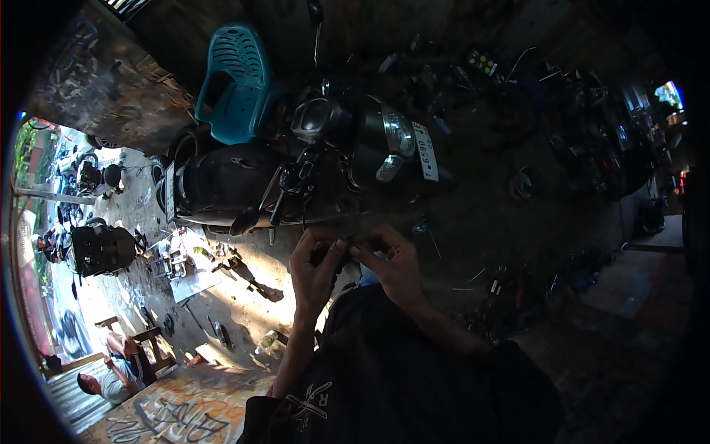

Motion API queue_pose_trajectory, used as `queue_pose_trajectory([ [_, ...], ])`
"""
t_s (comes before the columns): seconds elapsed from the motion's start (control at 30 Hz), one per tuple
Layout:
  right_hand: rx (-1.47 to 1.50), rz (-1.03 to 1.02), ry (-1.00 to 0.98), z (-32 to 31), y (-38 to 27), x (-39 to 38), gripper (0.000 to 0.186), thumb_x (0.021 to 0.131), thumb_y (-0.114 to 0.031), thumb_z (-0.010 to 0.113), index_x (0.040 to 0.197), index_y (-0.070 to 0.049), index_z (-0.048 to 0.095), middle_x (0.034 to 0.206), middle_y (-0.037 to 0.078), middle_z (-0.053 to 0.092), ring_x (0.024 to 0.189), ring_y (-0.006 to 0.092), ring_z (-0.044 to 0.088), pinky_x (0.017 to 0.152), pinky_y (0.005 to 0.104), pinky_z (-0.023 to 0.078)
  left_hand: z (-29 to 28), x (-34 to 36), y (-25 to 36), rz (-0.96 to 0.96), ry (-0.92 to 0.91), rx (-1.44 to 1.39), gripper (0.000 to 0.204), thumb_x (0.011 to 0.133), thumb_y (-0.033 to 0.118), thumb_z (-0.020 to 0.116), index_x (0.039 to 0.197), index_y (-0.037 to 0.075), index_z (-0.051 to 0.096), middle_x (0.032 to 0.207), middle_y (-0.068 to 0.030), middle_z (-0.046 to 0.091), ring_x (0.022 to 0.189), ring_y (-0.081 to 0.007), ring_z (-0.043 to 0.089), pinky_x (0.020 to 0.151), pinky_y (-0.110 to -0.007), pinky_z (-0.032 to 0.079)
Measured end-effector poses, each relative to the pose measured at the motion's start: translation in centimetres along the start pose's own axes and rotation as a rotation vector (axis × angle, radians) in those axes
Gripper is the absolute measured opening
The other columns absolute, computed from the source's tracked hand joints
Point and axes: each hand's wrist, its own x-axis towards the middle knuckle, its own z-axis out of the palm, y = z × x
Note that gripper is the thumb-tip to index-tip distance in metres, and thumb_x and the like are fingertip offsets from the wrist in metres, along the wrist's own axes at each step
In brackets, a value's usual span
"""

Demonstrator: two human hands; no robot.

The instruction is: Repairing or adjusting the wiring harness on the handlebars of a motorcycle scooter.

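My left hand and my right hand meet in front of my body, fingertips close together. Both are closed in a pinch. A small dark piece shows between the fingers; shade and the fingers hide what kind of thing it is. Just beyond my hands stands a dark motor scooter, with its handlebar, a brake lever and a mirror nearest to my left hand. The scooter's headlight and a white number plate are farther off to the right.
A teal plastic chair stands behind the scooter. Tools and loose parts lie on the sunlit floor at left, near a pale sheet. More parts clutter the dark right side. Another person sits at lower left. Parked motorcycles are outside.
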Motion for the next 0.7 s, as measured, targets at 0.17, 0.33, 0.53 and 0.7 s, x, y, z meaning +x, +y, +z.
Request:
queue_pose_trajectory([
  [0.17,0.156,0.064,-0.024,1.3,-0.5,2.1,0.016,0.091,-0.006,0.08,0.106,-0.002,0.073,0.096,-0.002,0.066,0.087,0.0045,0.06,0.075,0.0226,0.049,-0.1,2.0,-1.0,0.175,0.079,0.048,0.007,0.096,0.006,0.073,0.101,0.001,0.07,0.097,-0.0046,0.067,0.087,-0.0109,0.064,0.075,-0.026,0.05],
  [0.33,0.185,0.256,-0.093,1.2,-0.2,5.5,0.014,0.094,-0.007,0.077,0.107,-0.001,0.072,0.097,-0.001,0.071,0.093,0.0049,0.063,0.08,0.0225,0.05,-0.1,4.9,-2.3,0.108,0.134,0.016,0.008,0.095,0.005,0.073,0.101,0.001,0.071,0.099,-0.0068,0.067,0.087,-0.0137,0.065,0.077,-0.028,0.051],
  [0.53,0.157,0.418,-0.211,-0.6,2.8,9.8,0.017,0.097,-0.01,0.075,0.112,-0.001,0.073,0.101,0.001,0.073,0.094,0.0073,0.066,0.085,0.0233,0.051,-0.6,8.1,-3.7,0.006,0.039,0.048,0.007,0.095,0.007,0.071,0.099,0.0,0.071,0.1,-0.0066,0.067,0.083,-0.0126,0.065,0.073,-0.027,0.05],
  [0.7,0.08,0.467,-0.256,-0.7,3.4,11.9,0.019,0.097,-0.012,0.075,0.113,-0.001,0.074,0.101,0.002,0.074,0.097,0.0082,0.067,0.088,0.0246,0.053,-1.0,9.6,-4.3,0.023,0.079,0.203,0.008,0.095,0.008,0.072,0.099,0.001,0.071,0.098,-0.0066,0.067,0.08,-0.0126,0.064,0.07,-0.027,0.05],
])
